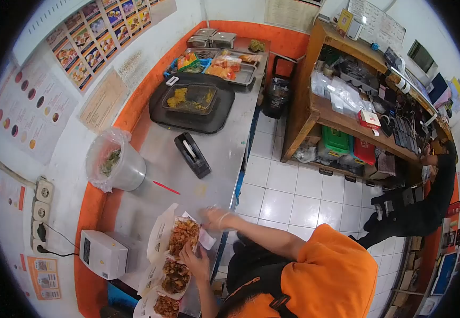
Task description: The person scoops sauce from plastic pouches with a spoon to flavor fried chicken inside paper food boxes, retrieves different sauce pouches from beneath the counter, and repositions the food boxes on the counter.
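Note:
Three open white cardboard takeaway boxes stand in a row along the counter's near edge: an upper box (160,233), a middle box (151,275) and a lower box (144,307). Each holds brown, crumbly-looking fried food. My left hand (194,262) is bare, its fingers gripping the edge of the upper box near the middle one. My right hand (216,218), in a clear plastic glove, hovers just right of the upper box. Motion smears its fingers, so whether it holds anything is unclear. A white slip of paper (206,239) lies beside the upper box.
On the counter (222,151) are a white label printer (102,255), a lined bucket (129,169), a red stick (166,187), a tape dispenser (193,155) and a black tray (222,114) with a food container (193,99). A person in black (423,212) is by the wooden shelves (341,114).

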`<state>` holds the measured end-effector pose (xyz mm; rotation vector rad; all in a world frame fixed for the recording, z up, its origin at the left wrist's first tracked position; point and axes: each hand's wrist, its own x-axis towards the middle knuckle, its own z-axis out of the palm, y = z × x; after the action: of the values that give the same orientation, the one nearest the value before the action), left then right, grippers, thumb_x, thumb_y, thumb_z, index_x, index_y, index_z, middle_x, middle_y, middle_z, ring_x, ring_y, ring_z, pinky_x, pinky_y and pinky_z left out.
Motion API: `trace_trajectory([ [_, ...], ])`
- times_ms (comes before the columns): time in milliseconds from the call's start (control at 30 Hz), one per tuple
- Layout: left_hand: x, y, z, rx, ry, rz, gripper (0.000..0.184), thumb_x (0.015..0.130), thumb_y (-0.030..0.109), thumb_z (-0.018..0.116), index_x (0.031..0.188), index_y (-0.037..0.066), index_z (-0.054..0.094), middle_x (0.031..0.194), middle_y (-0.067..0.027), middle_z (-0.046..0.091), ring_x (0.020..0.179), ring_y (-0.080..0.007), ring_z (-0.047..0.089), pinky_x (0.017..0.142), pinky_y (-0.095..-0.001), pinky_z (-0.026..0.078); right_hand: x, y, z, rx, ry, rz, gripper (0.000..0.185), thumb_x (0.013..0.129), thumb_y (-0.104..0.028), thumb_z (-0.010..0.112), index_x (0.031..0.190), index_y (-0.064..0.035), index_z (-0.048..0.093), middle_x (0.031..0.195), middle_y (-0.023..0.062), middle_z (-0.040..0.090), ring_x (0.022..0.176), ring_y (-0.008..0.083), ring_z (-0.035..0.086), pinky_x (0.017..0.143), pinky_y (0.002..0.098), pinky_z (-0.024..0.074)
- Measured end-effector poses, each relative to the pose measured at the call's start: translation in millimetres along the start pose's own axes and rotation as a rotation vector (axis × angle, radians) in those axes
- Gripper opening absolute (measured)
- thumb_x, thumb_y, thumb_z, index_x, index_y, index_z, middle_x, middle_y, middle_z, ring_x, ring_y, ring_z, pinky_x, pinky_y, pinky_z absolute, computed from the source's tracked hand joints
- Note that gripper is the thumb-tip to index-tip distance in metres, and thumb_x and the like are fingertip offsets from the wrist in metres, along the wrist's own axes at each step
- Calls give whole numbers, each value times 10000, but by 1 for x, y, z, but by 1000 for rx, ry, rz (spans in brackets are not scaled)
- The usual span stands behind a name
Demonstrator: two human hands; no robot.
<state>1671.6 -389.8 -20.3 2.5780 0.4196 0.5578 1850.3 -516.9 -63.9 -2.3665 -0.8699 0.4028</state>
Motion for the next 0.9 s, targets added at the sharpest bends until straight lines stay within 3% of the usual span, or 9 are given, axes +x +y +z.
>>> trace_trajectory([
  [33,4,17,-9,22,45,86,411,864,38,625,1252,-40,514,1153,-202,570,933,-321,595,868,-412,479,-2,11,-20,61,51,73,549,837,-359,669,1282,-54,566,1051,234,682,1004,398,654,855,448,531],
  [133,12,64,-14,-759,-102,-161,469,880,41,628,1313,-37,465,1181,-182,584,988,-261,618,925,-373,480,-15,20,-118,377,355,367,658,872,-440,647,1385,-56,502,1278,287,578,1169,360,596,966,421,473],
  [200,25,97,-12,-991,-336,40,591,962,95,554,1461,0,250,1192,-178,587,1036,-253,622,920,-382,498,-5,63,-113,254,982,351,713,900,-436,628,1460,-58,400,1297,286,573,1220,362,568,994,405,458],
  [300,54,167,7,-1421,-545,160,719,959,89,553,1515,20,102,1305,-215,523,1202,-282,540,1041,-411,410,-36,7,-185,609,1149,514,866,895,-468,628,1500,26,255,1399,292,478,1293,378,488,1101,404,353],
  [500,101,234,62,-1677,-838,107,833,951,161,555,1546,60,-19,1484,-281,350,1395,-333,355,1163,-453,247,-101,-2,-253,1060,1060,756,858,923,-478,608,1557,-100,170,1505,239,352,1189,312,545,962,388,483],
  [600,137,267,105,-1781,-1005,143,858,929,139,530,1553,91,-57,1498,-300,325,1415,-356,335,1185,-458,213,-93,90,-215,1164,1253,483,715,980,-272,576,1544,-57,192,1449,174,418,1137,273,546,943,345,492],
  [667,167,285,147,-1785,-1220,78,877,937,115,533,1554,113,-91,1504,-300,311,1421,-347,329,1183,-450,226,-96,129,-215,1396,1264,390,636,996,-122,546,1529,-14,215,1417,147,457,1192,235,520,1009,339,439],
  [767,196,338,197,-1665,-1338,33,881,923,109,519,1564,134,-85,1407,-245,447,1325,-308,453,1118,-390,341,-86,210,-206,1023,1361,426,626,995,-172,566,1508,16,260,1399,158,482,1251,223,492,1071,336,381],
  [900,236,391,292,-1714,-1297,53,834,878,81,506,1570,67,41,1256,-129,565,1185,-227,551,1025,-333,414,-130,200,-309,938,1073,289,471,993,-200,517,1402,18,432,1255,178,576,1135,272,584,986,358,440],
])
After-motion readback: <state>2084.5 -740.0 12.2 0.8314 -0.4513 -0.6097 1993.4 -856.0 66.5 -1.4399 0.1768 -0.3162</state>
